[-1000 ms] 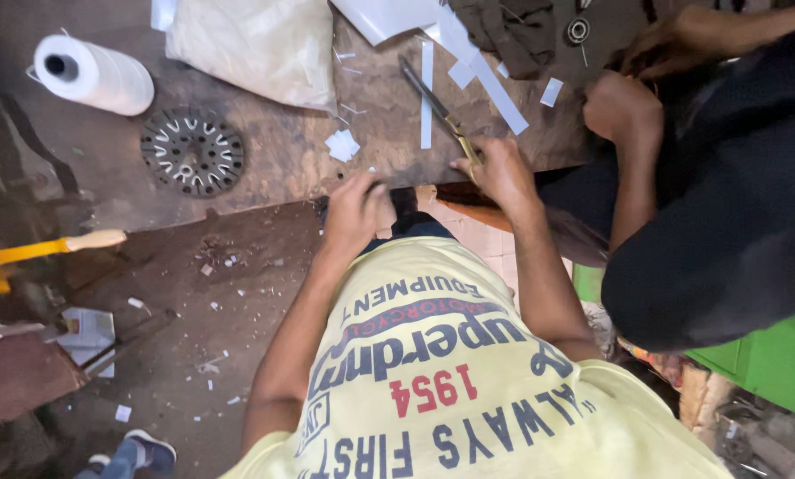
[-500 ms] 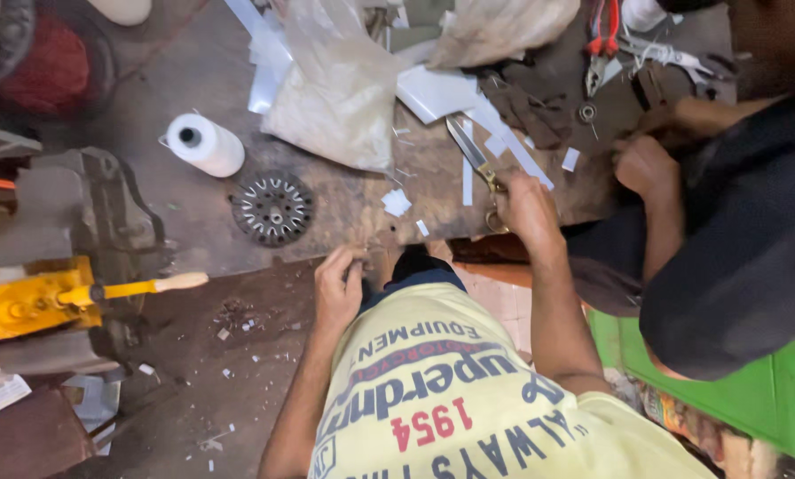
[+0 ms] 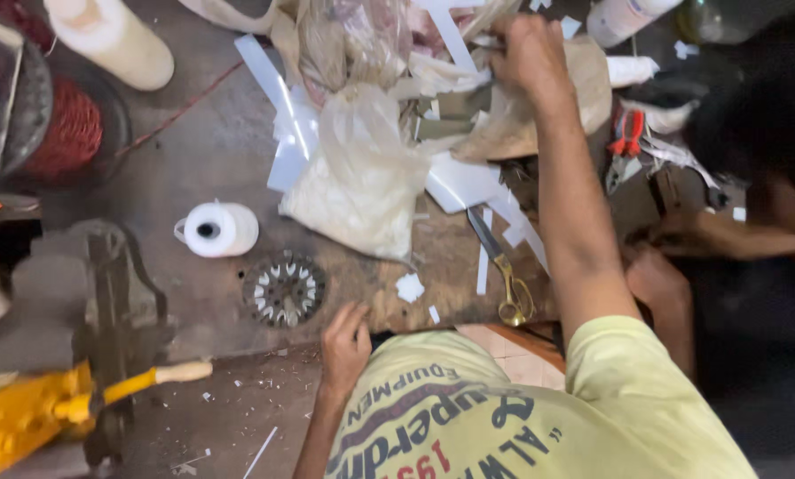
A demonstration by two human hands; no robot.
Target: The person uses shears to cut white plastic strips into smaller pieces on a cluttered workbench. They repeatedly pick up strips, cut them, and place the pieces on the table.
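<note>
My right hand (image 3: 526, 53) is stretched far across the workbench (image 3: 202, 168) into a heap of white paper strips (image 3: 468, 182) and brown paper (image 3: 513, 133). Its fingers are curled on a white strip at the top of the heap. My left hand (image 3: 344, 341) rests on the near bench edge with its fingers spread and holds nothing. It lies just right of a round toothed metal core (image 3: 284, 288). Gold-handled scissors (image 3: 504, 275) lie on the bench beside my right forearm.
A clear plastic bag (image 3: 362, 177) and a white thread spool (image 3: 220, 229) lie mid-bench. At the left stand a grey vise (image 3: 105, 310), a yellow tool with a wooden handle (image 3: 78, 399) and a red wire coil (image 3: 69, 124). Red-handled pliers (image 3: 628, 133) lie near another person (image 3: 770, 177) on the right.
My right hand has left the scissors and reached far forward into the paper heap. My left hand has stayed at the bench edge. The view has shifted forward over the bench.
</note>
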